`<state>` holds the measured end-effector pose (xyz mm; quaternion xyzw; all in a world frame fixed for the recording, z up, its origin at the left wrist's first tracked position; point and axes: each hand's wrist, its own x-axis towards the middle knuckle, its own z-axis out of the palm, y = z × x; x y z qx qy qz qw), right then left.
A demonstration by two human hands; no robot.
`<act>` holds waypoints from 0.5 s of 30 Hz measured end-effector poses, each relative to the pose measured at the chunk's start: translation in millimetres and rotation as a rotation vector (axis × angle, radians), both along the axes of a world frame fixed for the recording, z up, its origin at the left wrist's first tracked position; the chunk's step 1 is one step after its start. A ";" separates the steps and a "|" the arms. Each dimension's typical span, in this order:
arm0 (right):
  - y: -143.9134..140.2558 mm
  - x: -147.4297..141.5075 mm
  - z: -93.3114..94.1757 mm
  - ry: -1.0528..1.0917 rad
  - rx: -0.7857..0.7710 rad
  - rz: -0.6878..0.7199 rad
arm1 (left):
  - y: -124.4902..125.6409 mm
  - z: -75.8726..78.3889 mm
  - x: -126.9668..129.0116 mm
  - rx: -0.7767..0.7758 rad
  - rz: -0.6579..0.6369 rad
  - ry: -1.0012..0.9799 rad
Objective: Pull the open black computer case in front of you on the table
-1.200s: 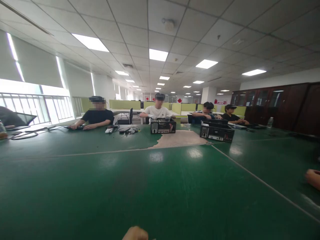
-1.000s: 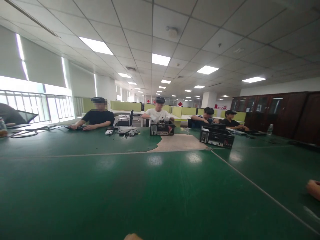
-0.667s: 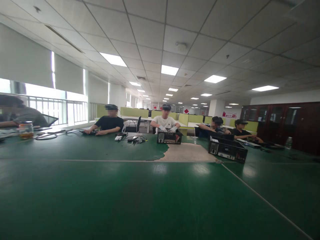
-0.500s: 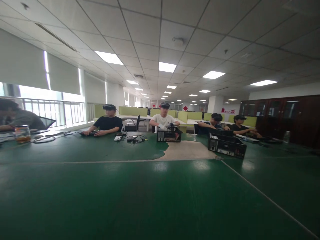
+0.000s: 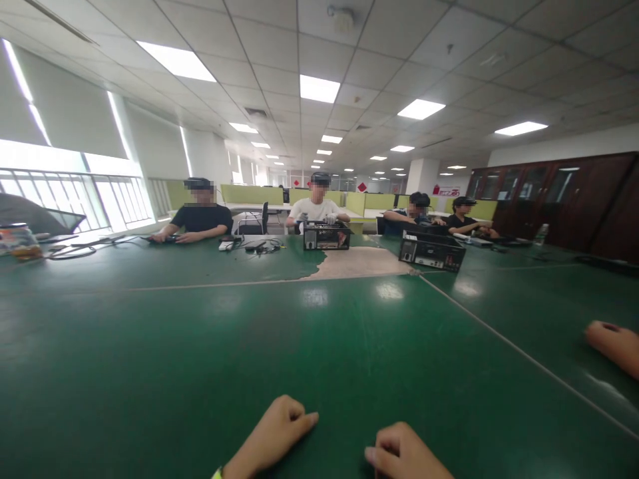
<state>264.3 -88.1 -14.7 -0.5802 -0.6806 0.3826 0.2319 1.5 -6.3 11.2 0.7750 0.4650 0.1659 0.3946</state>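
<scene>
Head view: a green-topped table (image 5: 200, 346) fills the lower half and lies nearest to both of the person's hands. Left hand (image 5: 269, 436): curled into a loose fist, thumb extended toward the other hand, yellow-green band (image 5: 217, 474) at the wrist. Right hand (image 5: 404, 454): curled likewise, thumb pointing inward. Nothing is seen in either; the palms are hidden. Whether they rest on the tabletop or hover cannot be told. They stand apart, toward the near edge, which is out of view.

Handling, as judged: table heavy and stiff, hard to shift alone. Glossy top probably slippery; its covering looks fragile along the ragged border of the bare tan patch (image 5: 367, 263). Any hold is best taken under the rim, away from that border.

Edges and room: a crosswise seam (image 5: 239, 284) and a slanting seam (image 5: 509, 344) meet at the patch's near right corner. Green surface between the fists and the crosswise seam gives broad room forward. Sideways, a co-worker's hand (image 5: 612, 342) limits reach to the right. One desktop computer case (image 5: 326, 237) stands near the far edge; a second computer case (image 5: 432, 254) stands beside the patch's right side
</scene>
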 end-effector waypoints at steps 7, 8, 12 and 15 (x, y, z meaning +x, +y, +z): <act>-2.5 -2.0 4.6 0.034 -0.026 -0.023 | -1.8 -7.0 -0.8 0.058 0.026 0.034; -2.8 -2.4 5.3 0.055 -0.020 -0.011 | -1.4 -7.2 -1.3 0.052 0.017 0.024; -1.6 -4.1 9.7 0.066 -0.017 -0.004 | 0.6 -6.2 -3.6 0.011 -0.027 0.009; -1.0 -3.8 13.0 0.041 -0.041 0.003 | 1.3 -4.9 -4.8 -0.011 -0.049 0.015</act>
